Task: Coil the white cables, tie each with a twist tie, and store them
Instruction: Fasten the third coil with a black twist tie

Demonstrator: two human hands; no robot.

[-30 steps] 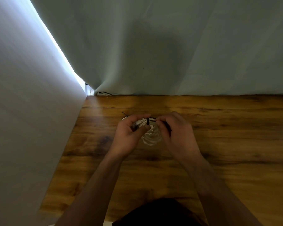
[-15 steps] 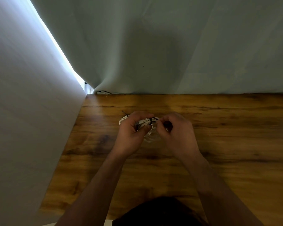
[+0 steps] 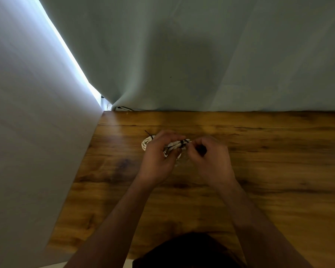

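The left hand (image 3: 159, 157) and the right hand (image 3: 211, 161) meet just above the brown wood-grain table (image 3: 269, 171), in its far-left area. Between them is the coiled white round cable (image 3: 172, 147), raised off the table surface.

Left hand: fingers and thumb are curled round the left part of the coil, clamping the strands together. One white loop (image 3: 145, 144) projects to the left of this hand, crossed by a thin black strand whose free end points to the far left. Whether that loop is part of the same cable cannot be determined.

Right hand: fingertips are drawn together and pinch at the thin black twist tie (image 3: 182, 143), which wraps the bundled strands between the two hands. A small dark object (image 3: 201, 149) sits inside the curled fingers; its identity cannot be determined.

A grey-green fabric curtain (image 3: 182, 55) hangs along the far table edge. A pale flat wall panel (image 3: 27, 132) borders the left edge.
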